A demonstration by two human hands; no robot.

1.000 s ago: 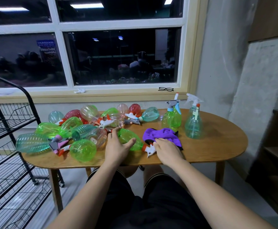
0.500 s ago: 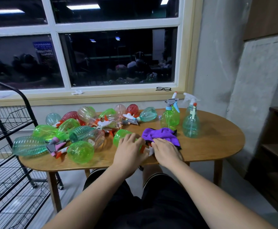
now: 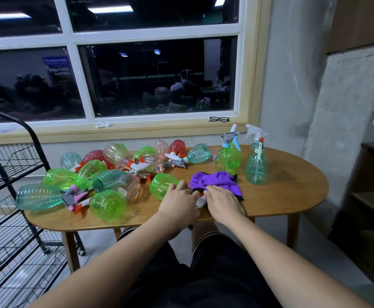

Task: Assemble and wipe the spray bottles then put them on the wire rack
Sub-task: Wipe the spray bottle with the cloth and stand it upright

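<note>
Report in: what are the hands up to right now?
Left hand on lying green bottle, right hand on purple cloth; grips unclear. Sprayer head lies between them. Loose bottles crowd the table; nothing blocks the hands.

1. A plain workroom, rather office-like: the wide window (image 3: 155, 78) mirrors ceiling strip lights.
2. Bare concrete wall (image 3: 292, 85), wooden counter (image 3: 281, 196).
3. Black wire rack (image 3: 15, 158) on castors; glasses (image 3: 219, 119) left on the sill.

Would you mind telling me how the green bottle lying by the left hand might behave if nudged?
Probably rolls: the green bottle lies on its rounded side on the table. Likely light, since it looks empty and clear.
</note>
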